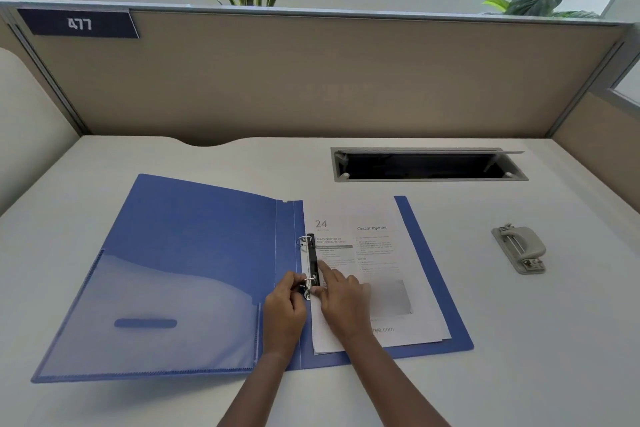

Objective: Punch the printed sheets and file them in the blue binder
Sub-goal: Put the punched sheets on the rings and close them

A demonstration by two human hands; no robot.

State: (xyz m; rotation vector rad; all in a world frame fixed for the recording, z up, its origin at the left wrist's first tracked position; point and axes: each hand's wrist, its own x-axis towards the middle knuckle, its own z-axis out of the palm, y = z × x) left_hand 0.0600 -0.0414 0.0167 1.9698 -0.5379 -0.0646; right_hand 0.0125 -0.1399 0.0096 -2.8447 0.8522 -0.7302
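The blue binder (pixel 194 253) lies open on the white desk, its clear inner pocket on the left cover. The printed sheets (pixel 377 253) lie on the right cover, threaded on the two-ring clip (pixel 309 263) at the spine. My left hand (pixel 285 305) pinches the lower ring with curled fingers. My right hand (pixel 341 298) rests on the sheets beside the clip, index finger stretched along the black bar. The grey hole punch (pixel 520 248) sits apart on the desk, to the right.
A recessed cable tray (pixel 429 166) with its lid raised is set into the desk behind the binder. Beige partition walls close the desk at the back and both sides. Plants stand behind the partition.
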